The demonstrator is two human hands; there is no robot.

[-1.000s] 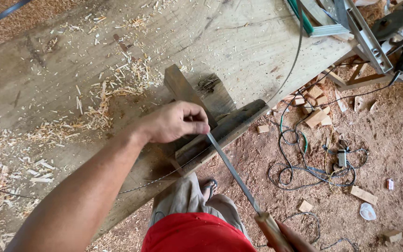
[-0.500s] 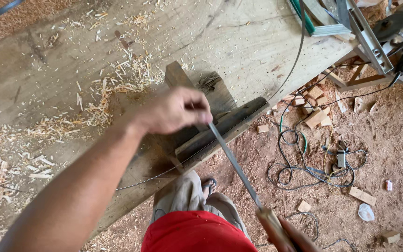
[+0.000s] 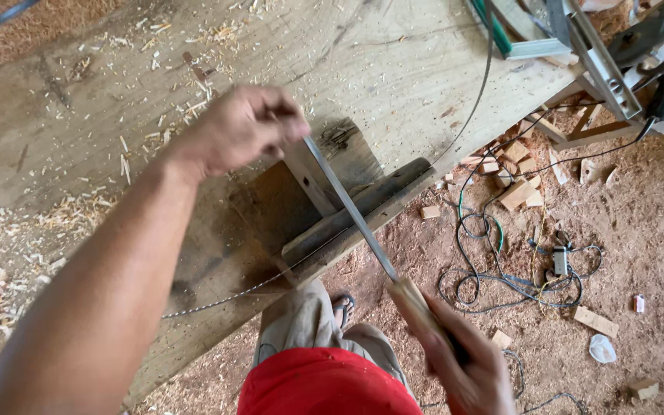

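Both hands, left hand (image 3: 244,131) and right hand (image 3: 466,369), hold file (image 3: 351,211) across bench edge (image 3: 363,227).

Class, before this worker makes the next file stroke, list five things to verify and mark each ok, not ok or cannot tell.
1. Right hand grips the file's wooden handle: ok.
2. Left hand fingers pinch the tip of the file: ok.
3. File lies across the wooden guide block at the bench edge: ok.
4. Saw blade clamped firm in the block: cannot tell.
5. Floor underfoot free of trip hazards: not ok, loose cables and wood offcuts lie near the sandalled foot.
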